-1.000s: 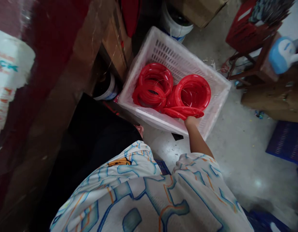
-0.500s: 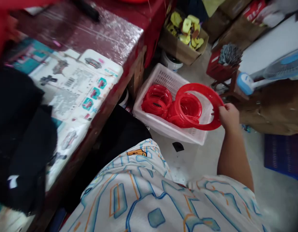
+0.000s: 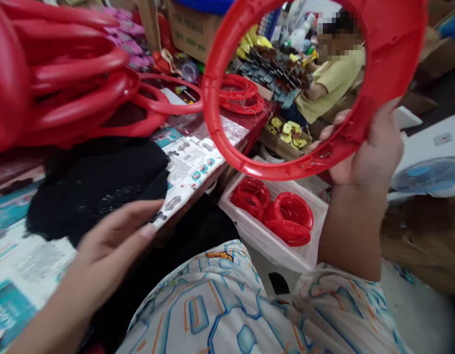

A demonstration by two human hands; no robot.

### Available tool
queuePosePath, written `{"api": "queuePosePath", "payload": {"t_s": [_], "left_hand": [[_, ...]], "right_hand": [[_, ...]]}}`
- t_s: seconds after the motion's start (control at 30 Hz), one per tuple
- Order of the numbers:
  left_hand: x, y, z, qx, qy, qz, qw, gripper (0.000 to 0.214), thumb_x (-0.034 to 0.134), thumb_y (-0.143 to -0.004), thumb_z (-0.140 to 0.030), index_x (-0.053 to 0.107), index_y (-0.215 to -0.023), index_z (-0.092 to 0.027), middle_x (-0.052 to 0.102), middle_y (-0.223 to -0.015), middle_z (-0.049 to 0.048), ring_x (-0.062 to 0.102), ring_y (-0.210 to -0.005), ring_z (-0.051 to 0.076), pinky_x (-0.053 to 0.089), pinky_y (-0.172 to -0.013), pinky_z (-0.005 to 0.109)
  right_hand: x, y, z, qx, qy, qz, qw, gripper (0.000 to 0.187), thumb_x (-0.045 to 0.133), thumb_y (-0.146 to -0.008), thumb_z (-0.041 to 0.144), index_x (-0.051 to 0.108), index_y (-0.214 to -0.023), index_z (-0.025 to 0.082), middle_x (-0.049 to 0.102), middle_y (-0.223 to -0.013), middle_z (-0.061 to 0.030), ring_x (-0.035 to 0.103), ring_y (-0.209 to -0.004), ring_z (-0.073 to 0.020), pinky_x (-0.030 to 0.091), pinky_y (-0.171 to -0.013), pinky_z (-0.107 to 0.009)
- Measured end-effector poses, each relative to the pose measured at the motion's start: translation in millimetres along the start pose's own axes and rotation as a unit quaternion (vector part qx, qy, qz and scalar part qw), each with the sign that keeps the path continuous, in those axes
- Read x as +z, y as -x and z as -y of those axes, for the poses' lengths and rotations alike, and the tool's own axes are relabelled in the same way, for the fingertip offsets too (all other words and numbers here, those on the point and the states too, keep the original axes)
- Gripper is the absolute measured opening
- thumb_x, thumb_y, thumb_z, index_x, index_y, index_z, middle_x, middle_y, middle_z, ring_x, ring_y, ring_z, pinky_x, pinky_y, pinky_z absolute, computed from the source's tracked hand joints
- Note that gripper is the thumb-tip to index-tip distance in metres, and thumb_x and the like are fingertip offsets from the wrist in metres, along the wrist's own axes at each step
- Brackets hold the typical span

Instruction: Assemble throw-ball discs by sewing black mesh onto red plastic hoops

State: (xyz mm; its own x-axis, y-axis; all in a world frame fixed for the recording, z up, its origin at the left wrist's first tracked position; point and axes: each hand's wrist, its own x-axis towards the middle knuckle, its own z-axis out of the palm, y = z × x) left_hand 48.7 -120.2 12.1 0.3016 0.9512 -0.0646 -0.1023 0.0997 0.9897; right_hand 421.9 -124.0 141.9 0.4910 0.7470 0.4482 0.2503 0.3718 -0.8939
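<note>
My right hand [image 3: 363, 150] grips the lower rim of a large red plastic ring [image 3: 227, 142] and holds it up at head height in front of me. My left hand [image 3: 109, 243] hovers above the table edge with fingers stretched out and nothing in it, close to a heap of black cloth [image 3: 91, 189]. Below the raised ring, a white slotted basket [image 3: 266, 243] on the floor holds several more red rings [image 3: 288, 216].
A pile of red rings [image 3: 61, 73] fills the upper left, and more red rings [image 3: 240, 96] lie at the table's far end. Printed paper [image 3: 192, 160] covers the table. A person in a yellow shirt [image 3: 332, 81] sits beyond. A fan [image 3: 428, 177] stands right.
My right hand took a red ring out of the basket and lifted it to head height. My left hand has come into view over the table.
</note>
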Motion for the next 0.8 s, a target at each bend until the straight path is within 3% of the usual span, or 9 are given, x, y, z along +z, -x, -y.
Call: {"api": "queuePosePath", "payload": {"t_s": [0.07,0.13,0.23,0.37,0.47,0.57,0.63,0.7,0.8], "left_hand": [[21.8,-0.7,-0.3,-0.047,0.034,0.043,0.997,0.035,0.078,-0.074,-0.043,0.075,-0.103,-0.025,0.075,-0.107,0.0090,0.071,-0.101,0.028,0.059,-0.088,0.035],[37.2,-2.5,-2.9,-0.075,0.118,0.082,0.987,0.044,0.081,-0.072,-0.041,0.072,-0.112,-0.025,0.071,-0.120,0.0110,0.066,-0.113,0.031,0.055,-0.099,0.045],[45.0,-7.8,-12.5,-0.039,0.240,0.083,0.966,0.052,0.082,-0.071,-0.044,0.069,-0.116,-0.021,0.065,-0.129,0.0146,0.059,-0.124,0.036,0.048,-0.107,0.054],[32.4,-14.2,-30.7,0.073,0.308,-0.071,0.946,0.034,0.079,-0.076,-0.033,0.069,-0.108,-0.024,0.073,-0.109,0.0049,0.065,-0.116,0.027,0.051,-0.106,0.052],[9.3,-17.3,-43.4,0.155,0.300,-0.196,0.921,0.019,0.074,-0.079,-0.016,0.069,-0.096,-0.023,0.075,-0.089,-0.0009,0.072,-0.096,0.020,0.058,-0.098,0.046],[-20.5,-18.7,-53.3,0.242,0.259,-0.308,0.883,0.037,0.075,-0.074,-0.004,0.067,-0.105,-0.023,0.075,-0.088,-0.0025,0.073,-0.082,0.015,0.062,-0.091,0.039],[-39.5,-18.8,-58.3,0.283,0.227,-0.364,0.858,0.046,0.075,-0.071,0.001,0.066,-0.108,-0.023,0.075,-0.088,-0.0034,0.071,-0.075,0.012,0.062,-0.087,0.033],[-55.5,-18.6,-63.2,0.305,0.202,-0.398,0.842,0.047,0.075,-0.070,0.002,0.065,-0.108,-0.024,0.075,-0.088,-0.0038,0.071,-0.074,0.011,0.062,-0.083,0.028],[-73.6,-17.8,-70.2,0.320,0.186,-0.412,0.833,0.048,0.075,-0.069,0.002,0.064,-0.107,-0.025,0.074,-0.091,-0.0046,0.071,-0.081,0.012,0.062,-0.087,0.030]], "right_hand": [[35.7,1.3,7.8,0.044,-0.039,0.080,0.995,0.026,0.051,-0.092,0.054,0.057,-0.087,0.029,0.057,-0.089,-0.0005,0.060,-0.069,-0.0162,0.050,-0.055,-0.034],[71.8,5.6,12.4,0.080,-0.072,0.163,0.981,0.031,0.044,-0.095,0.055,0.057,-0.089,0.028,0.058,-0.096,-0.0022,0.062,-0.079,-0.0185,0.053,-0.060,-0.035],[129.1,15.7,11.9,0.136,-0.119,0.230,0.956,0.041,0.029,-0.099,0.056,0.055,-0.092,0.025,0.060,-0.098,-0.0031,0.064,-0.090,-0.0189,0.057,-0.069,-0.035],[201.4,30.4,5.4,0.225,-0.198,0.293,0.908,0.045,0.020,-0.100,0.056,0.052,-0.097,0.024,0.061,-0.086,-0.0027,0.067,-0.083,-0.0181,0.059,-0.074,-0.038],[240.9,36.2,-1.1,0.267,-0.237,0.386,0.851,0.041,0.031,-0.097,0.060,0.049,-0.110,0.026,0.066,-0.085,-0.0022,0.068,-0.075,-0.0179,0.061,-0.073,-0.040],[270.1,39.0,-11.9,0.264,-0.221,0.544,0.765,0.046,0.055,-0.086,0.064,0.051,-0.112,0.026,0.071,-0.091,-0.0036,0.070,-0.073,-0.0196,0.061,-0.067,-0.039],[287.0,41.9,-20.5,0.227,-0.172,0.625,0.727,0.056,0.069,-0.074,0.064,0.054,-0.109,0.023,0.072,-0.084,-0.0040,0.070,-0.068,-0.0207,0.060,-0.061,-0.037],[302.4,45.7,-28.0,0.167,-0.131,0.643,0.736,0.055,0.076,-0.068,0.062,0.060,-0.100,0.020,0.068,-0.070,-0.0013,0.064,-0.057,-0.0168,0.055,-0.051,-0.030],[321.8,49.2,-34.7,0.062,-0.113,0.595,0.793,0.038,0.075,-0.075,0.054,0.066,-0.085,0.018,0.058,-0.060,0.0035,0.048,-0.050,-0.0091,0.042,-0.047,-0.024]]}}
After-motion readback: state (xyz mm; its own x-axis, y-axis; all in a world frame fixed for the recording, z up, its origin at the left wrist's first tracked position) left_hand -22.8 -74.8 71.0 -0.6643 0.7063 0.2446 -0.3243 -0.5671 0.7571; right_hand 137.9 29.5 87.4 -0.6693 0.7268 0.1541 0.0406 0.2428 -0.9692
